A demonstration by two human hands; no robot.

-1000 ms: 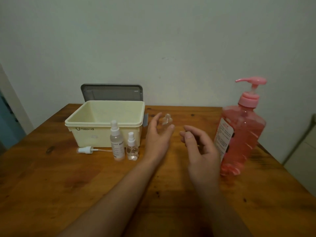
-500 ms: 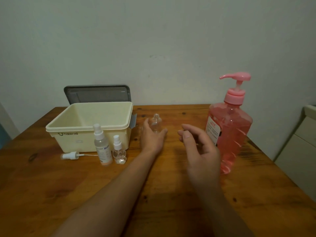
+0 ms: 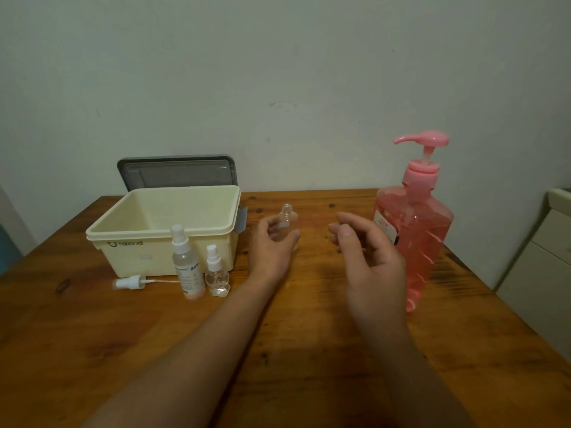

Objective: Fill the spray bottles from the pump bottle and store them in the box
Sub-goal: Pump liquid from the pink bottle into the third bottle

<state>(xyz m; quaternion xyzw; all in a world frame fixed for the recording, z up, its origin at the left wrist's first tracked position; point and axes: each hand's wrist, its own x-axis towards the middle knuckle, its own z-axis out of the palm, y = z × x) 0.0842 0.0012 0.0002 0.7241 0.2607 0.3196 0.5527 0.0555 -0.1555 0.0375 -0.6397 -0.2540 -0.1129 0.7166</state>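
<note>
Gripped in the left hand [image 3: 272, 247], just past the middle of the tabletop [image 3: 92, 335] toward twelve o'clock: a small clear bottle [image 3: 286, 215], upright, neck threaded and uncapped (so clear that any contents are hard to read against the wood). Wrapped round its lower body by the fingers [image 3: 293, 235] and thumb, with only the shoulder and neck showing above them. Resting on the wood or lifted off it: cannot tell.

Hovering at three o'clock of that bottle, apart from it: the right hand [image 3: 370, 254], fingers loosely bent, a narrow gap between thumb and forefinger, nothing seen held.

Standing at three o'clock of the right hand, lower left side hidden behind it: the pump bottle [image 3: 429, 230], tall, clear-walled, filled with pink liquid up to the shoulder, white label with red print, pink pump head with its spout aimed toward nine o'clock.

At ten o'clock on the tabletop: the cream box [image 3: 160, 242], open-topped, with a grey lid [image 3: 177, 173] propped upright behind it against the wall. Just in front of the box, on its six o'clock side: a tall spray bottle [image 3: 187, 264] with white sprayer and printed label. Close at its three o'clock: a short spray bottle [image 3: 216, 274], clear, white-topped. Lying flat at nine o'clock of the tall one: a loose white spray head [image 3: 129, 282], thin tube pointing toward three o'clock.

Past the tabletop's edge at three o'clock: a pale cabinet [image 3: 543, 273].
</note>
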